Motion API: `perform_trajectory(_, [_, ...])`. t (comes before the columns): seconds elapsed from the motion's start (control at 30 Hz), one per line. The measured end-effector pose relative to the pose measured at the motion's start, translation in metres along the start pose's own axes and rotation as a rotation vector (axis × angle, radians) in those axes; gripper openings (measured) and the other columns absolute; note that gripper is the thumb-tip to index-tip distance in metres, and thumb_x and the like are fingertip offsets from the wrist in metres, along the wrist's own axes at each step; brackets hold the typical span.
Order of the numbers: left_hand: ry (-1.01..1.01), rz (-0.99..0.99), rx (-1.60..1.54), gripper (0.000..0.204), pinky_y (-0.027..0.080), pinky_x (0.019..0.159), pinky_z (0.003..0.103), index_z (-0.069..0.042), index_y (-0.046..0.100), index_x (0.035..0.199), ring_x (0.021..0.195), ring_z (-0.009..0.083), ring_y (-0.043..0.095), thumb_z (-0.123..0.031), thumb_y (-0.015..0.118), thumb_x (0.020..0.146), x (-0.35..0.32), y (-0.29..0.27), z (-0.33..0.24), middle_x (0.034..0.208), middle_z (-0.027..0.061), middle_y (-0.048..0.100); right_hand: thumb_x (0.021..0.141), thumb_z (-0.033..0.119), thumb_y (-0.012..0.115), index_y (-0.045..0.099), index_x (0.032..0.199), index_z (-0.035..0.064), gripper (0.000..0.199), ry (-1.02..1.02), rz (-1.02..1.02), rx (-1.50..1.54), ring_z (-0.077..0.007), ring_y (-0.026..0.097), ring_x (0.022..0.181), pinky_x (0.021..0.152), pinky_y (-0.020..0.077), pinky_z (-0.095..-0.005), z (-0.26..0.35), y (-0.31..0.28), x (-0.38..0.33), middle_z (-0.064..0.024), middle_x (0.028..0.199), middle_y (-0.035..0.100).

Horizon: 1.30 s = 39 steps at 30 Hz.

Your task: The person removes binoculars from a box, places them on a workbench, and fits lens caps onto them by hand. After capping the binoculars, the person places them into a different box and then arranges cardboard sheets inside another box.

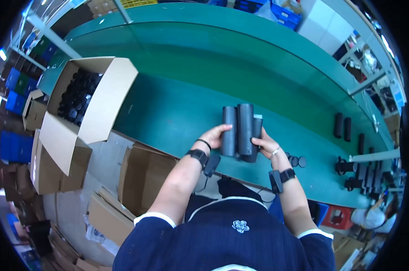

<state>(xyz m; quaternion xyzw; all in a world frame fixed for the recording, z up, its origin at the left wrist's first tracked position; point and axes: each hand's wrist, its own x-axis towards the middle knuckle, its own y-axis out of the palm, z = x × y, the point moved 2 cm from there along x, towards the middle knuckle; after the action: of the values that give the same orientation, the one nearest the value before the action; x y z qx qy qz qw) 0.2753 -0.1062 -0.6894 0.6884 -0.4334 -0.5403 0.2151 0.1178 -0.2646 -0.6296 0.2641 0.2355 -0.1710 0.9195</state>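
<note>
Several black cylinders stand side by side between my hands, over the green work surface [177, 117]. My left hand [216, 136] is closed on the outer left cylinder [229, 126], fingers behind it and thumb along its side. On the other side my right hand [266, 145] grips the group, its thumb on the middle cylinder [245, 128]. Partly behind that one is another cylinder [257, 128] with a pale, greenish top end. Whether their lower ends touch the surface I cannot tell. Small round black pieces [301, 161] lie just right of my right wrist.
At the left, an open carton [111, 97] holds many small black pieces. An open cardboard box [143, 176] sits below the table edge. More black cylinders [339, 125] stand at the right, where a person [374, 217] is partly visible beyond a red stool [338, 217].
</note>
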Motion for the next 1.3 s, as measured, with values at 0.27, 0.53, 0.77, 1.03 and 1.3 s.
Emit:
perform_trajectory(0.27, [-0.064,-0.099,0.353,0.066,0.048,0.093,0.045,-0.006,0.044,0.131,0.110,0.0255,0.056,-0.017,0.078,0.076,0.041,0.020,-0.051,0.121,0.0117,0.056,0.065,0.012,0.084,0.027,0.142,0.0065,0.096,-0.079,-0.219,-0.043,-0.0280,0.051,0.118,0.095,0.0445,-0.0459,0.003,-0.046,0.032,-0.0145,0.128,0.052])
perform_trajectory(0.53, [0.181,-0.556,0.932,0.098,0.046,0.095,0.042,0.004,0.026,0.136,0.112,0.0332,0.054,-0.032,0.085,0.067,0.048,0.017,-0.063,0.123,0.0235,0.051,0.064,0.008,0.084,0.030,0.138,0.0031,0.092,-0.118,-0.384,0.059,-0.0254,0.058,0.108,0.092,0.0483,-0.0384,0.003,-0.075,0.023,-0.0143,0.119,0.057])
perform_trajectory(0.77, [0.231,-0.691,1.520,0.105,0.041,0.100,0.045,0.006,0.018,0.141,0.119,0.0444,0.047,-0.057,0.069,0.075,0.063,-0.008,-0.074,0.128,0.0345,0.045,0.075,0.005,0.073,0.041,0.132,0.0050,0.065,-0.176,-0.448,0.008,-0.0212,0.056,0.107,0.095,0.0450,-0.0351,0.005,-0.105,0.013,-0.0093,0.116,0.059])
perform_trajectory(1.03, [0.315,-0.856,1.543,0.104,0.036,0.104,0.045,0.008,0.013,0.143,0.121,0.0464,0.041,-0.054,0.066,0.080,0.061,-0.014,-0.083,0.129,0.0358,0.038,0.067,0.002,0.081,0.040,0.129,0.0062,0.074,-0.469,-0.532,-0.283,-0.0183,0.055,0.110,0.095,0.0441,-0.0344,0.028,-0.132,-0.006,-0.0057,0.115,0.058])
perform_trajectory(1.3, [1.166,0.127,1.718,0.059,0.035,0.102,0.048,-0.007,0.052,0.119,0.122,0.0380,0.040,-0.025,0.077,0.068,0.058,0.187,-0.038,0.126,0.0176,0.045,0.062,0.019,0.087,0.041,0.127,0.0067,0.080,-0.492,-0.561,-0.707,-0.0246,0.059,0.106,0.088,0.0480,-0.0363,0.046,-0.128,-0.018,-0.0121,0.114,0.060])
